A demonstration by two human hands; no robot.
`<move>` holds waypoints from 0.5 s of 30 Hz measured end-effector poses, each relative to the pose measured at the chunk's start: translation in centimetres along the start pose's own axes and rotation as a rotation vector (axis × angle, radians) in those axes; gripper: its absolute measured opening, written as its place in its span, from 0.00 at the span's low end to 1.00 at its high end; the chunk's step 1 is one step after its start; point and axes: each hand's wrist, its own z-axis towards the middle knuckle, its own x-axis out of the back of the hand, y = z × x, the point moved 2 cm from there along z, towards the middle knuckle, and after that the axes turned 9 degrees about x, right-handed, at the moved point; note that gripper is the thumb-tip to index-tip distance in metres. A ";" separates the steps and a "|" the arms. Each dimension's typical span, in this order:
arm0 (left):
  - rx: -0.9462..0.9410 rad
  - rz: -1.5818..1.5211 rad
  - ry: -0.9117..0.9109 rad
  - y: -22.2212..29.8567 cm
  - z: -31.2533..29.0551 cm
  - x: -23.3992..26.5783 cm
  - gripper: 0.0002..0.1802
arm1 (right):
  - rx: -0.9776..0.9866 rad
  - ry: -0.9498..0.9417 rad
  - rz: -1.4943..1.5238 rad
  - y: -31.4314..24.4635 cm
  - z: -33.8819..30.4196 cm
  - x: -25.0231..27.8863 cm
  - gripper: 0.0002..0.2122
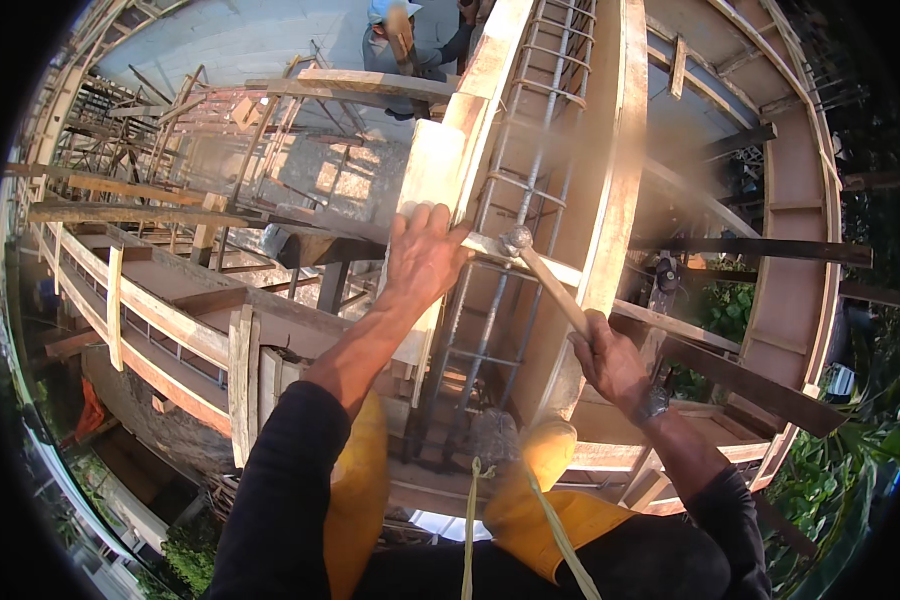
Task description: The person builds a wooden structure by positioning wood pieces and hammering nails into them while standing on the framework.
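Observation:
My right hand is closed round the wooden handle of a hammer. The hammer's metal head lies over a narrow wooden crosspiece that spans the top of a long timber form. Ahead and to the left, my left hand grips a pale wooden board along the form's left side, its thumb stretched toward the crosspiece's left end. Whether a nail is under the hammer head cannot be made out. Inside the form runs a cage of steel bars tied with stirrups, passing below the crosspiece.
Another person is at the far top, partly hidden by timber. Curved wooden forms stretch left, and another form stands right. Dark beams jut out at the right. Yellow boots and hanging cords are near me.

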 end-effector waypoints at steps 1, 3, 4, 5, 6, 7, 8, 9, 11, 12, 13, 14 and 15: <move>-0.003 0.011 0.000 -0.2 0.0 0.2 0.21 | 0.018 0.030 0.011 -0.4 0.1 0.2 0.18; 0.004 0.024 0.004 -0.3 0.1 0.6 0.21 | 0.056 0.089 0.031 -1.5 0.2 0.9 0.17; 0.009 0.029 0.001 -0.3 0.0 0.7 0.21 | 0.016 0.067 0.044 -1.4 0.2 0.7 0.18; 0.012 0.004 -0.021 -0.4 -0.1 1.0 0.23 | -0.001 0.068 0.090 -1.1 0.3 0.4 0.19; 0.017 -0.020 -0.042 -0.5 -0.1 1.4 0.25 | -0.018 0.070 0.135 -0.6 0.3 -0.2 0.19; 0.020 -0.045 -0.068 -0.5 -0.1 1.6 0.27 | -0.038 0.071 0.181 -0.4 0.5 -0.6 0.20; 0.104 -0.106 -0.022 -0.4 -0.3 2.3 0.37 | -0.092 0.103 0.211 -0.4 0.2 -0.5 0.19; 0.269 -0.188 0.084 -0.6 -0.8 2.8 0.49 | -0.160 0.146 0.240 -0.7 -0.2 -0.1 0.18; 0.515 -0.238 0.190 -2.0 -2.3 2.2 0.51 | -0.146 0.280 0.328 -1.6 -1.0 -0.2 0.18; 0.626 -0.254 0.162 -2.8 -2.9 1.9 0.52 | -0.182 0.344 0.360 -1.7 -1.7 -0.8 0.18; 0.732 -0.258 -0.013 -3.3 -3.1 2.0 0.52 | -0.226 0.385 0.463 -1.8 -2.4 -0.8 0.18; 0.836 -0.262 -0.190 -3.6 -3.5 2.2 0.52 | -0.271 0.426 0.564 -2.1 -3.0 -0.3 0.17; 0.747 -0.273 -0.169 -3.4 -3.6 2.8 0.51 | -0.318 0.468 0.665 -2.2 -3.5 -0.1 0.17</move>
